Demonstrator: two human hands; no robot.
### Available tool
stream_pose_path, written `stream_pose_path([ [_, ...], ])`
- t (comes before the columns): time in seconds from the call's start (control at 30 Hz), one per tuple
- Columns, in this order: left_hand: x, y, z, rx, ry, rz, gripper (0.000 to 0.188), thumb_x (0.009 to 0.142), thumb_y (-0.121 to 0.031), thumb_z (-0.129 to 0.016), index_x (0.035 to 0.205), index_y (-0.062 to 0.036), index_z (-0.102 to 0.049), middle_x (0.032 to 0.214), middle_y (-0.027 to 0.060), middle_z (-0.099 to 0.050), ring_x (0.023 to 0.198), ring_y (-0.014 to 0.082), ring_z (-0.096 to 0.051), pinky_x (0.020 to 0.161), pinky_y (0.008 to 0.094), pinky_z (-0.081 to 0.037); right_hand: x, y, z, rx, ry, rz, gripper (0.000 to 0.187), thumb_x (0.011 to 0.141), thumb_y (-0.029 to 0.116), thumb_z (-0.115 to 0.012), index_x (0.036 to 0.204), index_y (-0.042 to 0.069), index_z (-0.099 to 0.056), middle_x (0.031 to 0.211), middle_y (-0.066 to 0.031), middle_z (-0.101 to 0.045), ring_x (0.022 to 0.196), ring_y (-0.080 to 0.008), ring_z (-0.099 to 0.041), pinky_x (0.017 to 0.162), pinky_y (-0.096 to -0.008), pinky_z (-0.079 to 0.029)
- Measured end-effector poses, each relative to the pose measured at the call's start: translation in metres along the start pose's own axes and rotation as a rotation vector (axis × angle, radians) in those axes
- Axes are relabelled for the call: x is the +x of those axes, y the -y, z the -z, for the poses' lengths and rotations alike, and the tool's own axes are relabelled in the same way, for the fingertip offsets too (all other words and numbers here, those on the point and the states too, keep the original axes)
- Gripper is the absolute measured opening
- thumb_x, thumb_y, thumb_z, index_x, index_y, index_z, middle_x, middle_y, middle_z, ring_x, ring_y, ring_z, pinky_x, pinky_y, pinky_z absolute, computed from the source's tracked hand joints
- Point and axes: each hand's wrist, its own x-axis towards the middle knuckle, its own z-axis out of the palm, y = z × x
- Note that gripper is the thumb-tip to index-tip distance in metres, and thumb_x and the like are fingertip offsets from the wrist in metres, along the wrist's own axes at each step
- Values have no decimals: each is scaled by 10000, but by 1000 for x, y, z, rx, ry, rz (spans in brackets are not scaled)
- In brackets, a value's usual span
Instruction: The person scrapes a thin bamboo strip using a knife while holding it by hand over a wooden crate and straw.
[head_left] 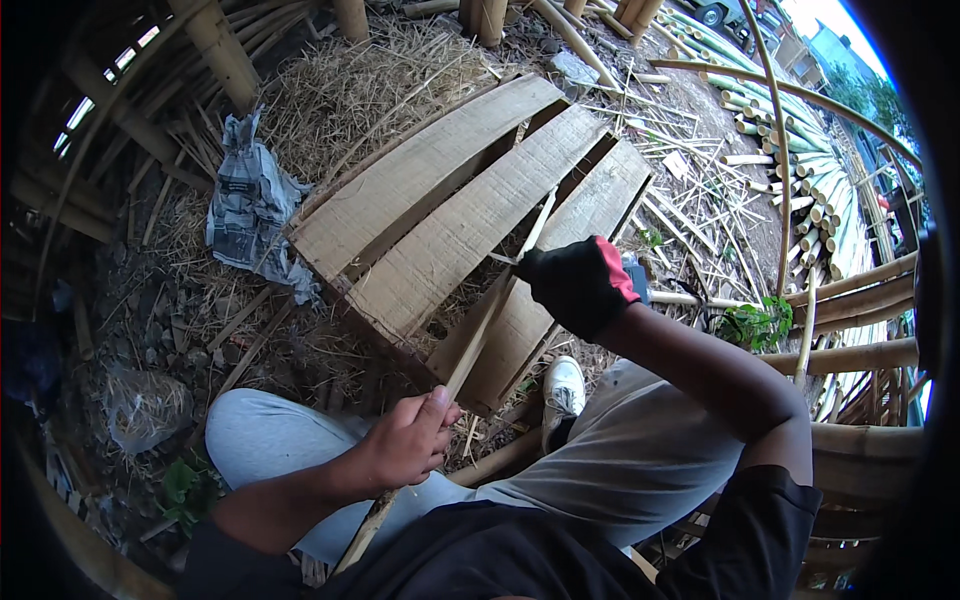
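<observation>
A long pale bamboo strip [475, 345] runs slantwise from my lap up over a slatted wooden pallet [440, 255]. My left hand [408, 440], bare, is closed around its lower part, just short of the pallet's near edge. Farther up, my right hand [578, 288] wears a black and red glove and is closed at the strip, above the pallet's right-hand board. A short thin pale piece [503, 259] juts out to the left by the gloved fingers; I cannot tell whether it is a blade or a sliver. The glove hides the fingertips.
Crumpled newspaper [245, 200] lies left of the pallet, beside a heap of dry shavings [360, 100]. Bamboo poles [815, 215] are stacked at the far right. A bamboo railing [850, 360] stands at my right. My white shoe [564, 388] is next to the pallet.
</observation>
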Motion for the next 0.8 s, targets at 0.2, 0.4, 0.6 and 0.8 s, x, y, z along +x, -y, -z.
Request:
stream_pose_path([
  [0.2, -1, -4, 2, -21, 11, 24, 403, 1080, -491, -264, 942, -136, -398, 634, -73, -298, 449, 33, -253, 394, 222, -237, -13, 1, 5, 142, 79, 43, 120, 792, 193, -695, 875, 126, -640, 576, -70, -591, 524, -248, -644, 450, -391, -473],
  [0.4, 3, -6, 5, -30, 18, 30, 405, 1078, -498, -268, 941, -140, -398, 636, -72, -298, 453, 32, -249, 398, 222, -235, -8, 2, -1, 183, 110, 76, 110, 810, 201, -684, 907, 149, -683, 602, -69, -619, 524, -246, -643, 461, -381, -484],
  [0.6, 5, -5, 5, -16, 14, 18, 411, 1076, -508, -269, 934, -144, -396, 638, -73, -301, 459, 33, -254, 401, 223, -237, -10, 2, 2, 17, 110, 114, 42, 825, 147, -661, 853, 117, -654, 591, -45, -610, 520, -210, -645, 454, -344, -483],
  [0.8, 6, -4, 5, -5, 11, 6, 415, 1075, -515, -268, 929, -148, -395, 640, -77, -302, 460, 31, -257, 404, 221, -243, -13, 9, 9, 76, 54, 82, 79, 824, 167, -694, 828, 123, -628, 552, -70, -579, 497, -252, -626, 456, -376, -483],
])
